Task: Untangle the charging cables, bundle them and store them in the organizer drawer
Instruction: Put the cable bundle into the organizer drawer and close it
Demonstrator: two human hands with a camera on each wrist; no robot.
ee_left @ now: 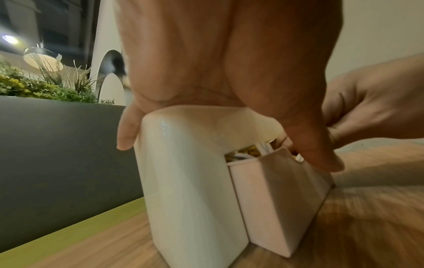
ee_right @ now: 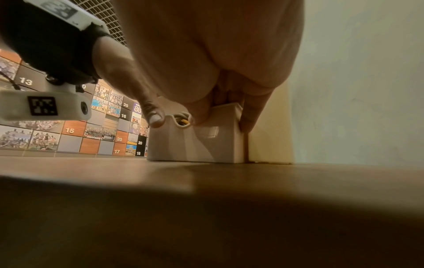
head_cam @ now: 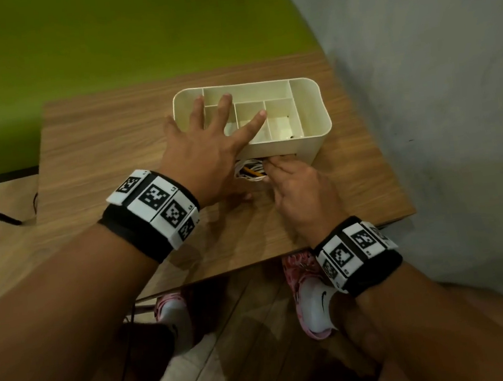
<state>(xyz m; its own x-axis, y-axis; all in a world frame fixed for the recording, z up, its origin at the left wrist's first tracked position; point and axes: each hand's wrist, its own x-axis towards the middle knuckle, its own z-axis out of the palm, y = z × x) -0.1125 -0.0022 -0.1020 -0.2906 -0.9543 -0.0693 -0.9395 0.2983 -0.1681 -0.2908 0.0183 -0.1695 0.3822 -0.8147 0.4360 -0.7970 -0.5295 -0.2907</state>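
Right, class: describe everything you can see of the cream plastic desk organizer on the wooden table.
The cream plastic desk organizer is a glossy, round-cornered box standing upright on the wooden table. Its open top is divided into several compartments. A drawer at its front base is pulled partly out, holding coiled white and yellow cables. The left hand rests spread across the top; the right hand is at the drawer.

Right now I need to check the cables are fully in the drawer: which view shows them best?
The head view: white and yellow cables coil in the part-open drawer, seen from above between both hands. The left wrist view shows only a glimpse over the drawer wall; the right wrist view shows a small loop at the front notch.
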